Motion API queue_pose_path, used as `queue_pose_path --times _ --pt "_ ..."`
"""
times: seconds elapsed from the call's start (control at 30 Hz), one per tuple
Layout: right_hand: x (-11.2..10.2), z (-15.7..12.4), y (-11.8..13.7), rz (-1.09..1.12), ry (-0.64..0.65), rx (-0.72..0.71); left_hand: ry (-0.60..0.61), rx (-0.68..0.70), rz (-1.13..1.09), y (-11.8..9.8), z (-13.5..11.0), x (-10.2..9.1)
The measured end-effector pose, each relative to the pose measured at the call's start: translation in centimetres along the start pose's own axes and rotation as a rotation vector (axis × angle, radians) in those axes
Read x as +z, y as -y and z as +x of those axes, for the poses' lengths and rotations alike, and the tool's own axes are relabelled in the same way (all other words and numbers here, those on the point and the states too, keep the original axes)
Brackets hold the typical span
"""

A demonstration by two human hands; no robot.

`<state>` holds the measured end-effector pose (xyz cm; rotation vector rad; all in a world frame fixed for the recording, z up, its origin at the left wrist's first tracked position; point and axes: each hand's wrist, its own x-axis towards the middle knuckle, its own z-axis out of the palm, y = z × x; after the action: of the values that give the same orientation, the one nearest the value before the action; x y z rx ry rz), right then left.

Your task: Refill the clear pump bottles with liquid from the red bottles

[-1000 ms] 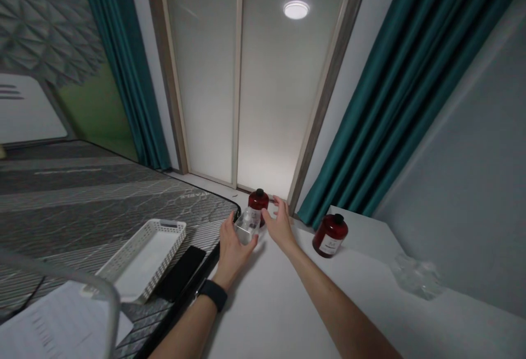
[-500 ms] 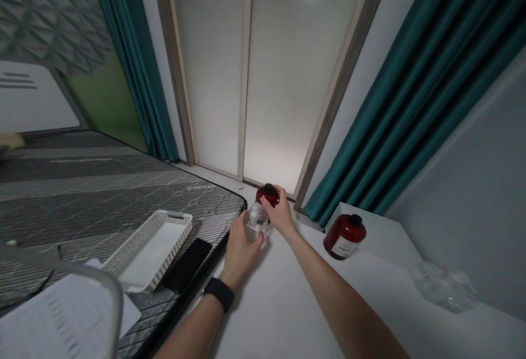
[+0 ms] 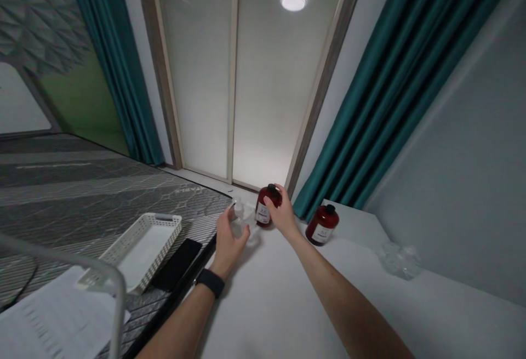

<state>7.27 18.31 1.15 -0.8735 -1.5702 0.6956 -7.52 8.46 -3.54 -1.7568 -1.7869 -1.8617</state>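
Observation:
My right hand [image 3: 283, 214] is wrapped round a dark red bottle [image 3: 263, 214] with a black cap and a white label, upright at the far end of the white tabletop [image 3: 267, 293]. Just left of it, my left hand [image 3: 230, 238], with a dark watch on the wrist, has its thumb and fingers round a piece of clear plastic packaging [image 3: 243, 217]. The packaging's exact shape is hard to make out. A second red bottle [image 3: 321, 225], also black-capped and labelled, stands to the right of my right forearm.
More crumpled clear plastic [image 3: 398, 260] lies on the right. Left of the white top, a white basket [image 3: 142, 249], a black phone [image 3: 177, 265] and printed paper [image 3: 57, 315] rest on a grey patterned surface. A grey curved bar [image 3: 119, 304] crosses the lower left.
The clear plastic has come away to the left of the bottle in my right hand, whose label now shows. My left hand has opened wider around the plastic. The view has turned rightward.

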Motion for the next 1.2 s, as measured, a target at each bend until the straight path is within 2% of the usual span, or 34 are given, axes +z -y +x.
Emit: queue_pose_path --times 0.13,0.27,0.53,0.7,0.9,1.07,1.2 --pt "-3.0 -2.2 1.3 -0.005 -0.021 -0.014 0.065 0.108 -0.034 -0.5 -0.3 -0.3" --pt "-6.4 -5.1 2.9 -0.018 -0.041 -0.017 0.175 0.149 -0.073 -2.0 -1.0 -0.3" --pt "-13.2 -12.3 4.9 -0.049 -0.136 0.012 0.5 0.111 -0.274 -7.5 -4.5 0.0" --pt "-16.3 -16.9 5.3 -0.036 -0.162 0.06 0.658 0.123 -0.344 -9.2 -6.1 0.3" --pt "-17.8 -20.4 6.3 0.076 -0.101 0.17 0.743 0.143 -0.315 -8.9 -7.0 0.9" --pt "-17.8 -21.6 6.7 0.101 -0.123 0.178 0.762 0.162 -0.279 -8.0 -7.1 1.1" --pt "-17.6 -21.8 6.8 0.104 -0.092 0.143 0.753 0.181 -0.239 -7.7 -7.1 1.0"
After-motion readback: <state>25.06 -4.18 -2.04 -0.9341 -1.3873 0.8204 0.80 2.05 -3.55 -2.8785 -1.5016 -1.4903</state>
